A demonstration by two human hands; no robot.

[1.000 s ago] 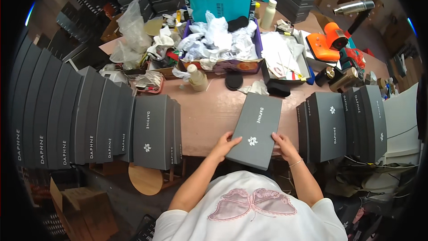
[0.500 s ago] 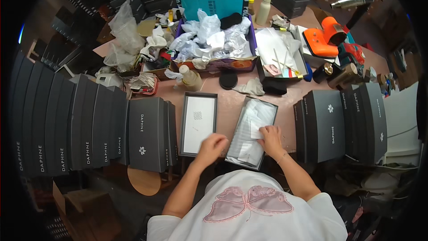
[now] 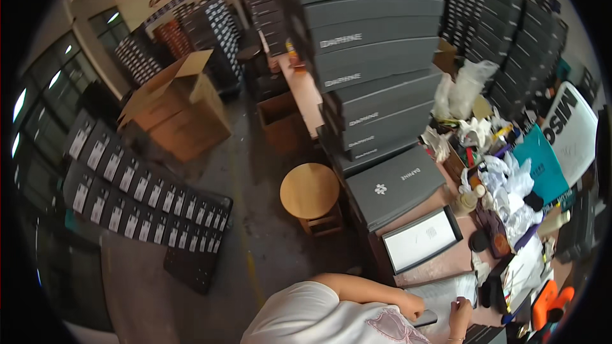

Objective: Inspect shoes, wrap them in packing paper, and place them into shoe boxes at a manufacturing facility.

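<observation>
Left hand: (image 3: 411, 306) low in the view, fingers curled and pinching a small dark flat piece (image 3: 425, 318) against the near edge of the tissue sheet (image 3: 446, 293)
Right hand: (image 3: 460, 315) just beside the left, fingers pressed together and pointing up, tips resting on the same sheet
Tissue sheet: white, lying flat on the pink table (image 3: 446, 261) between the two hands and the tray
Tray: (image 3: 422, 240) shallow open box with a dark rim and white lining, flat on the table, just beyond the sheet
Floor boxes: (image 3: 140, 197) rows of dark boxes with white labels, spread on the concrete at far left
Carton: (image 3: 182, 105) open brown cardboard box standing on the floor, behind the rows
Stool: (image 3: 310, 192) round wooden top, on the floor just beside the table's edge
Grey box: (image 3: 392, 181) closed, with a small white flower mark, lying next to the tray
Stack: (image 3: 370, 57) tall pile of grey boxes rising behind the closed one
Clutter: (image 3: 510, 185) white wrapping, plastic bags and small bottles heaped on the table's far side, right of the tray
Orange tool: (image 3: 551, 299) at the lower right edge, well apart from the hands; its kind I cannot tell
</observation>
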